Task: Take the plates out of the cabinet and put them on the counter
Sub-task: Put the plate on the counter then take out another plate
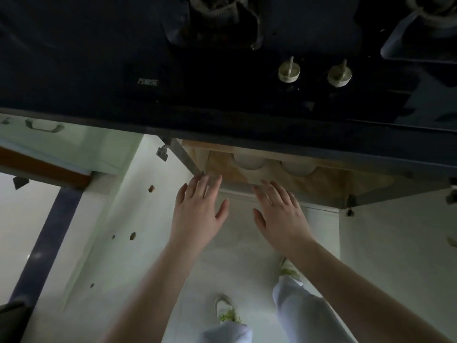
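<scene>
I can see two pale rounded rims, which I take for the plates: one (248,162) to the left and one (298,168) to the right, side by side on the wooden floor of the open cabinet (329,181) under the counter (222,129). Only their front edges show. The rest is hidden beneath the counter lip, so I cannot tell whether each is a single plate or a stack, or even a bowl.

My left hand (197,214) and right hand (279,214) are both spread flat with fingers straight, holding nothing, just short of the cabinet's front edge and aimed one at each rim.

My worry is the reach. Grabbing an unseen stack by its front rim alone could tip it or slide the top piece off, and it would drop to the tiled floor (148,243) right by my shoes (226,310). Lifting too early could knock the plates against the underside of the counter. The door (395,243) swung open on the right and the hinge hardware (163,151) on the left crowd my elbows on the way out.

Above, the counter carries a dark gas hob (173,58) with two knobs (289,71) near its front edge. Setting plates there could bump a knob, so I would want bare counter off to one side.
</scene>
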A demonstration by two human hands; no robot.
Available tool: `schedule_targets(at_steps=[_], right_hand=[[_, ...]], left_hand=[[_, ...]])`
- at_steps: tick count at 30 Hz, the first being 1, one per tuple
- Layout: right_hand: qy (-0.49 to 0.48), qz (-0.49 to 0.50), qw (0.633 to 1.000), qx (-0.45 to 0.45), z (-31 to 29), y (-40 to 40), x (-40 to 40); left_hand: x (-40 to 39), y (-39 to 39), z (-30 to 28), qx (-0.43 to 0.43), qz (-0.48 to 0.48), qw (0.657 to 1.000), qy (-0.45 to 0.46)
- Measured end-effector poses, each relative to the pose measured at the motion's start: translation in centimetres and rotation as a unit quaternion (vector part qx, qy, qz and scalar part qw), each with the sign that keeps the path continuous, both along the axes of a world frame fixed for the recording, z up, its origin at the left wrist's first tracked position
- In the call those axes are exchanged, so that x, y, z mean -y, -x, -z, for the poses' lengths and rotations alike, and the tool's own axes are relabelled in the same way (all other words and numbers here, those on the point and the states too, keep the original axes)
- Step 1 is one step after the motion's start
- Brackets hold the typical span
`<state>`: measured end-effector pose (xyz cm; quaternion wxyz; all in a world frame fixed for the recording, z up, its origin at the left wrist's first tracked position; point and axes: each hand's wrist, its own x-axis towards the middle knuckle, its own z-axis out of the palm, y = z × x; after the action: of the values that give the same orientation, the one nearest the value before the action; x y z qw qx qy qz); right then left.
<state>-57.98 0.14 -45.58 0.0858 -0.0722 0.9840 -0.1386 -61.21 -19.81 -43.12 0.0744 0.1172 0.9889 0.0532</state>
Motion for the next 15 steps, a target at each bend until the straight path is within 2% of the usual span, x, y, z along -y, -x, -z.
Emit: schedule_targets(at_steps=[6,15], right_hand=[[-0.014,0.015,0.999,-0.046,6.6,3.7,-0.7],[-0.044,0.022,0.986,-0.159,14.4,10.5,-2.7]], left_hand=[[-0.9,2.0,7.7,-0.022,-0.016,0.999,-0.034],[-3.3,8.5,17.6,-0.12,-0.016,0.99,-0.073]])
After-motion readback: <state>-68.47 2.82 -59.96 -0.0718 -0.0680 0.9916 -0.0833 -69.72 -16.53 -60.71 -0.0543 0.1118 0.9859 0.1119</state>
